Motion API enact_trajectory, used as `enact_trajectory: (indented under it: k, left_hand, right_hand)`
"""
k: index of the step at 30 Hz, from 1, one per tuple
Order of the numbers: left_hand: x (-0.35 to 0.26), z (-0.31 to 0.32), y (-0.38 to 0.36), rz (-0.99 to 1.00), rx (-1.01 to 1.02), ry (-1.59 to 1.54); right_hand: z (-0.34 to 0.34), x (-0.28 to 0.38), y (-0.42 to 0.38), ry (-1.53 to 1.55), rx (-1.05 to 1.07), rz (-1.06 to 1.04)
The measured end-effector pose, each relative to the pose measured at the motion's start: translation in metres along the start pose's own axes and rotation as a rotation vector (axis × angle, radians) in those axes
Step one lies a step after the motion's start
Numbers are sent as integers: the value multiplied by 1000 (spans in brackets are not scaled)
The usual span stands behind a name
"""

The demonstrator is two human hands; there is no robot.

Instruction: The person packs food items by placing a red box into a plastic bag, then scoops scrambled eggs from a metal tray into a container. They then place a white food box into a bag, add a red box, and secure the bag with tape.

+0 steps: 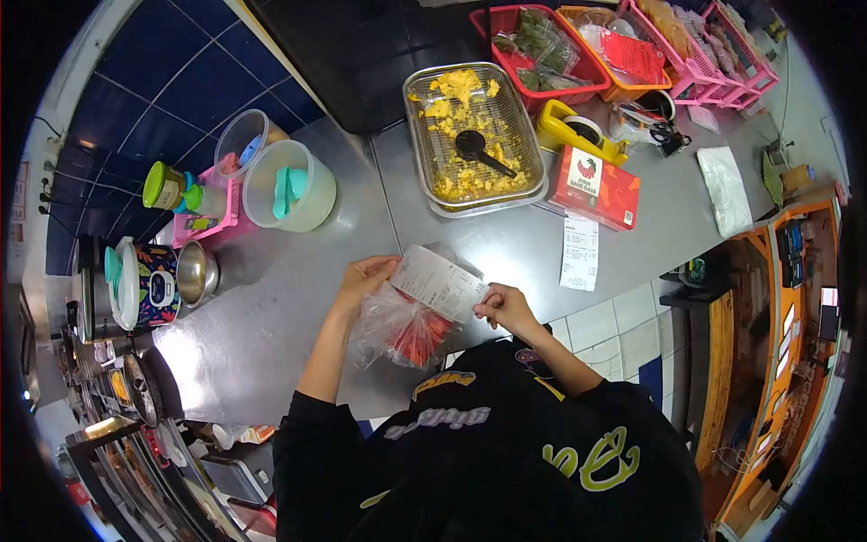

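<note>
A white printed receipt point(437, 282) is stretched between my two hands, above a clear plastic bag point(379, 332) with something red inside. My left hand point(368, 275) pinches the receipt's left end, over the top of the bag. At the receipt's lower right end, my right hand point(508, 307) grips it between thumb and fingers. The bag sits on the steel counter point(280, 316) near its front edge, partly hidden by the receipt. To the right, a second receipt point(579, 253) hangs over the counter edge beside a red printed box point(596, 187).
Behind stands a wire-mesh tray point(474, 135) with yellow crumbs and a black scoop point(484, 152). A yellow tape dispenser point(582, 133) and colored baskets point(551, 54) are at the back right. Clear tubs point(289, 185), a steel bowl point(197, 272) and a rice cooker point(149, 285) occupy the left.
</note>
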State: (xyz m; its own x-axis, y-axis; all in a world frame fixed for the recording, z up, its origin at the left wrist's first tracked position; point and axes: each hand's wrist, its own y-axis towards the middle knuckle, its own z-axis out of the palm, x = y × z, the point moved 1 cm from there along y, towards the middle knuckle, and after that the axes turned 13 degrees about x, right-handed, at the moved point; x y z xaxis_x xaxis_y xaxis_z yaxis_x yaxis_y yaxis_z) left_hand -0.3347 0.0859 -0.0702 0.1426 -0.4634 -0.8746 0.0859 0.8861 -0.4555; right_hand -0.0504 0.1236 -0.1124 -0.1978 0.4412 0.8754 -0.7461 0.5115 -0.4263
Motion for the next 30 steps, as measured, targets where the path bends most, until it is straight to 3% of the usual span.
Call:
enact_trajectory:
  k: [3, 10, 12, 16, 19, 21, 22, 24, 27, 30]
  left_hand:
    - [16, 0, 1, 13, 28, 12]
    - [28, 20, -10, -19, 43, -118]
    - [26, 25, -15, 23, 23, -125]
    - [37, 28, -26, 34, -46, -89]
    - [26, 35, -36, -80, -38, -291]
    - [16, 39, -42, -267, -15, -452]
    - [19, 39, -43, -263, -19, -453]
    - [28, 41, -47, -253, -2, -555]
    - [12, 45, -55, -192, 119, -515]
    - [-47, 65, -56, -60, -25, -288]
  right_hand:
    - [7, 6, 5, -141, -126, -4]
    - [15, 11, 11, -334, -172, 4]
    - [16, 8, 15, -581, -258, -113]
    - [18, 18, 14, -774, -348, -97]
    - [15, 17, 15, -807, -294, -145]
    - [10, 10, 16, -912, -308, -426]
    - [6, 8, 15, -915, -303, -430]
    - [3, 2, 10, -37, 105, -170]
    - [1, 14, 3, 120, 169, -284]
    - [-2, 54, -7, 188, 181, -415]
